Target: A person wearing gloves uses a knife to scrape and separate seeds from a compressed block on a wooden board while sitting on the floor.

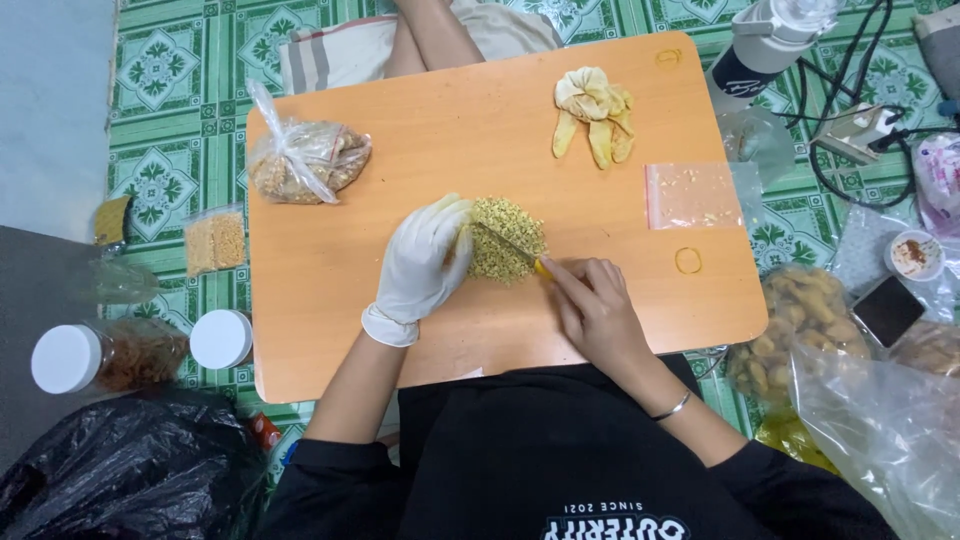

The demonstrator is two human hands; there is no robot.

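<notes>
My left hand (422, 262) wears a white glove and rests cupped against the left side of a small heap of yellow-green crumbled bits (507, 240) on the orange table (340, 290). My bare right hand (592, 305) grips a thin yellow-handled tool (540, 266) whose tip lies across the heap. A crumpled yellowish glove (592, 115) lies at the table's far side. An empty clear zip bag (692, 196) sits to the right of the heap.
A knotted clear bag of brownish bits (305, 160) lies at the table's far left. Rubber bands (688, 261) rest on the table. Around it: jars with white lids (66, 358), a black bag (120, 470), bags of snacks (800, 310), a phone (888, 310), cables (850, 130).
</notes>
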